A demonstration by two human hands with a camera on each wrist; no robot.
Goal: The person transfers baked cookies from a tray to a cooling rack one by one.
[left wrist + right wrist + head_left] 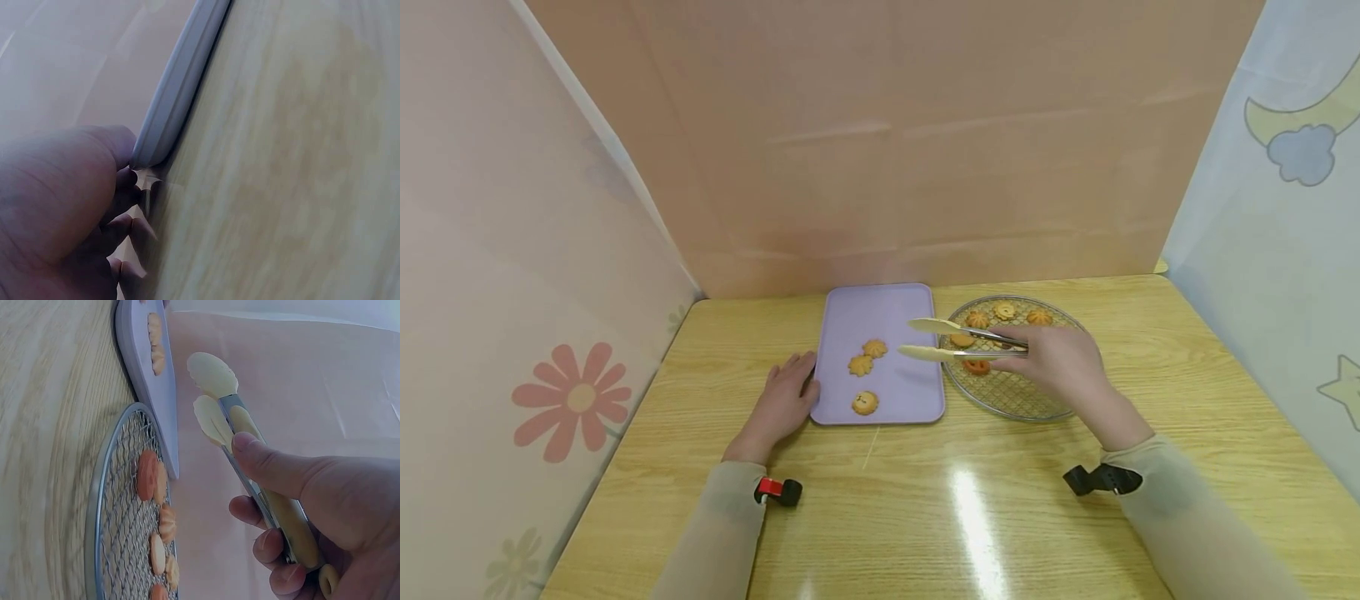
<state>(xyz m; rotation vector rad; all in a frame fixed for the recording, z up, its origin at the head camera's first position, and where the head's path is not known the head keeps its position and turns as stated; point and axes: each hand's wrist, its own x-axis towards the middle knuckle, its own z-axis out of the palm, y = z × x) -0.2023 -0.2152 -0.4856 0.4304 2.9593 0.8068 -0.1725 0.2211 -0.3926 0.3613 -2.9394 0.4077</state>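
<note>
My right hand (1063, 358) grips a pair of tongs (284, 519) with pale yellow tips, held above the round wire rack (1011, 404). The tips stand apart over the right edge of the lilac tray (880, 312), with nothing between them. On the tray lie two flower-shaped cookies, one (874, 348) against the other (861, 365), and a round cookie (865, 403) nearer the front. My left hand (782, 404) rests on the table at the tray's left side, fingers extended, thumb at its rim (165, 100).
Several cookies, among them a pale ring-shaped one (1004, 310) and a reddish-brown one (977, 367), lie on the rack right beside the tray. A wood-grain table (880, 517) carries everything. Behind it rises a brown-pink backdrop (895, 167), with patterned panels left and right.
</note>
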